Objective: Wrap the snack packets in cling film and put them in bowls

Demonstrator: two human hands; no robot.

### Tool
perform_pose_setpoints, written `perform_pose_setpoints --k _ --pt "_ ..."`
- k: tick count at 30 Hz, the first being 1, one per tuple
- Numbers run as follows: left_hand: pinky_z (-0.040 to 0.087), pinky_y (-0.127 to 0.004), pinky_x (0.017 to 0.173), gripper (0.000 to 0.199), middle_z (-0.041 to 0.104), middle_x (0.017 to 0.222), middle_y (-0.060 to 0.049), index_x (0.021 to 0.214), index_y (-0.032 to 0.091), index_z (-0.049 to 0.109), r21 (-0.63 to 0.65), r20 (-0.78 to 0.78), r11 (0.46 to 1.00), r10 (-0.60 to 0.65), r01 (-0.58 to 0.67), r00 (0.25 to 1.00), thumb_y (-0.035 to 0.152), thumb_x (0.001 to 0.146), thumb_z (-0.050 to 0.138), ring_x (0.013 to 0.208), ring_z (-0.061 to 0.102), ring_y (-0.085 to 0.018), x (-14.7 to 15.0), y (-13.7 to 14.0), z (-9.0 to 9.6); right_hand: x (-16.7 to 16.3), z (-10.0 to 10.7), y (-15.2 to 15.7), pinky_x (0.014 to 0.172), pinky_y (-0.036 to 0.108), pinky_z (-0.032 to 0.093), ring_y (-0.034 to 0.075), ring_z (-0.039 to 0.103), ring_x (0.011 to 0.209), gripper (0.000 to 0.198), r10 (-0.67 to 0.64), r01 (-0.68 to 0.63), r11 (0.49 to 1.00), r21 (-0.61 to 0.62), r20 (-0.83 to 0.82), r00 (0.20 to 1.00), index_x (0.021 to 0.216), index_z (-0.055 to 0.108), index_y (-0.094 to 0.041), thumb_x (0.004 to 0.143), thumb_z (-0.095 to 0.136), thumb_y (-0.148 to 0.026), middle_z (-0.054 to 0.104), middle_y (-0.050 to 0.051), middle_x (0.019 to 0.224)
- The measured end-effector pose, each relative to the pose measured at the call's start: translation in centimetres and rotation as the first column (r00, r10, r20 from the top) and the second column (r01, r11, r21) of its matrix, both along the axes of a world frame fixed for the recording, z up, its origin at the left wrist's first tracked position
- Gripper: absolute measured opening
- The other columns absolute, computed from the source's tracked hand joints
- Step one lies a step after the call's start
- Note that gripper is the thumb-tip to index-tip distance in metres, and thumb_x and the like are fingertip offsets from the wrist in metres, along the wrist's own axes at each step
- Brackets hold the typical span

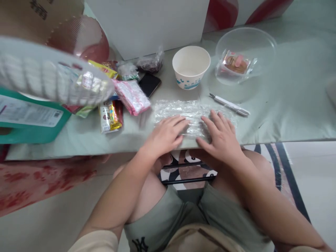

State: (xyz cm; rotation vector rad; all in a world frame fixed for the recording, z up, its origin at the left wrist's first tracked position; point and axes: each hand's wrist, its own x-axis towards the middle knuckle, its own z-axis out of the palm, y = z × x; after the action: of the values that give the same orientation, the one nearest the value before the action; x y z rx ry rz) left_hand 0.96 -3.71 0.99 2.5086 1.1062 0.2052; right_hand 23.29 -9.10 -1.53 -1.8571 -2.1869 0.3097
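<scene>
A crinkled sheet of clear plastic wrap (193, 115) lies on the table near its front edge. Resting on its left part is my left hand (168, 134), fingers stretched out toward the middle. My right hand (219, 136) lies on the right part with its fingers spread. Neither hand grips anything. Just behind the wrap, to the right, a white pen-like craft knife (229, 105) lies at a slant. A white paper bowl with a blue print (191, 68) stands upright behind the wrap, and I see only its bare inner wall.
To the right stands a clear plastic bowl (245, 38) with a wrapped snack (236, 63). Snack packets (111, 115), a pink packet (132, 96) and a dark phone (149, 84) lie left. A blurred pale basket (52, 70) and green container (49, 129) fill the far left; boxes (149, 24) stand behind.
</scene>
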Motion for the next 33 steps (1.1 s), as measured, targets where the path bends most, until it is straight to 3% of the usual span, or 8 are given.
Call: perform_pose_setpoints --k 6,10,14,16,20,25,28,33 --pt "0.053 -0.043 0.105 0.036 0.074 0.128 -0.011 0.111 0.02 0.07 0.021 0.041 0.992 0.122 -0.123 0.992 0.008 0.084 0.05 0.126 0.066 -0.029 -1.5 1.6 0.3 1.2 0.1 0.7 0.121 0.059 0.033 0.036 0.048 0.147 0.037 -0.016 0.022 0.996 0.09 -0.068 0.998 0.124 0.073 -0.025 0.095 0.05 -0.025 0.058 0.009 0.153" --pt "0.052 -0.046 0.106 0.04 0.068 0.136 -0.012 0.123 0.019 0.066 0.025 -0.002 0.989 0.145 -0.145 0.989 0.017 0.084 0.059 0.127 0.064 -0.03 -1.1 1.0 0.6 1.8 -0.1 1.0 0.118 0.061 0.034 0.035 0.056 0.14 0.031 -0.058 0.073 0.99 0.124 -0.116 0.992 0.11 0.078 -0.026 0.097 0.05 -0.027 0.069 0.007 0.139" --pt "0.041 -0.06 0.116 0.041 0.064 0.142 -0.015 0.127 0.021 0.065 0.191 -0.073 0.964 0.203 -0.186 0.976 0.028 0.087 0.067 0.139 0.053 -0.039 1.1 -0.4 0.8 1.5 0.4 0.8 0.115 0.054 0.038 0.03 0.069 0.122 0.029 0.001 0.046 0.959 0.278 -0.165 0.986 0.103 0.079 -0.024 0.097 0.051 -0.026 0.079 0.006 0.116" --pt "0.04 -0.057 0.117 0.031 0.068 0.136 -0.013 0.121 0.021 0.067 0.259 -0.048 0.955 0.16 -0.143 0.986 0.022 0.09 0.062 0.136 0.057 -0.034 2.3 -0.9 0.7 1.0 1.1 0.3 0.105 0.047 0.046 0.026 0.075 0.102 0.027 0.031 0.017 0.95 0.312 -0.15 0.988 0.098 0.079 -0.023 0.095 0.052 -0.024 0.081 0.005 0.1" --pt "0.047 -0.047 0.111 0.018 0.077 0.112 -0.008 0.097 0.019 0.071 0.284 0.026 0.955 0.079 -0.083 0.997 0.014 0.092 0.054 0.114 0.07 -0.026 3.5 -1.1 0.1 1.2 3.3 -1.5 0.073 0.037 0.053 0.023 0.075 0.078 0.024 0.028 -0.01 0.982 0.187 -0.096 0.995 0.097 0.078 -0.021 0.095 0.054 -0.023 0.08 0.006 0.091" --pt "0.05 -0.046 0.107 0.019 0.081 0.101 -0.004 0.087 0.021 0.07 0.068 0.321 0.992 0.076 -0.103 0.944 0.013 0.089 0.053 0.1 0.075 -0.021 2.8 -0.4 -0.3 5.0 4.6 -2.0 0.096 0.04 0.057 0.025 0.073 0.11 0.03 0.29 -0.263 0.957 0.124 -0.372 0.881 0.123 0.07 -0.024 0.097 0.056 -0.025 0.076 0.009 0.12" --pt "0.058 -0.04 0.093 0.018 0.082 0.098 -0.005 0.079 0.021 0.07 -0.176 0.582 0.979 0.188 -0.103 0.791 0.015 0.086 0.055 0.097 0.077 -0.021 1.8 0.4 -0.1 7.7 3.2 -1.4 0.106 0.04 0.055 0.022 0.068 0.123 0.043 0.273 -0.235 0.962 0.141 -0.539 0.797 0.132 0.064 -0.029 0.096 0.047 -0.013 0.072 0.007 0.129" --pt "0.061 -0.04 0.091 0.014 0.082 0.092 -0.004 0.072 0.023 0.072 -0.477 0.732 0.877 0.433 -0.058 0.526 0.021 0.083 0.063 0.093 0.077 -0.021 0.5 1.6 0.1 8.4 -0.2 -0.2 0.121 0.055 0.044 0.028 0.052 0.144 0.061 0.175 -0.138 0.985 0.108 -0.562 0.809 0.148 0.05 -0.031 0.09 0.059 -0.016 0.054 0.009 0.154"
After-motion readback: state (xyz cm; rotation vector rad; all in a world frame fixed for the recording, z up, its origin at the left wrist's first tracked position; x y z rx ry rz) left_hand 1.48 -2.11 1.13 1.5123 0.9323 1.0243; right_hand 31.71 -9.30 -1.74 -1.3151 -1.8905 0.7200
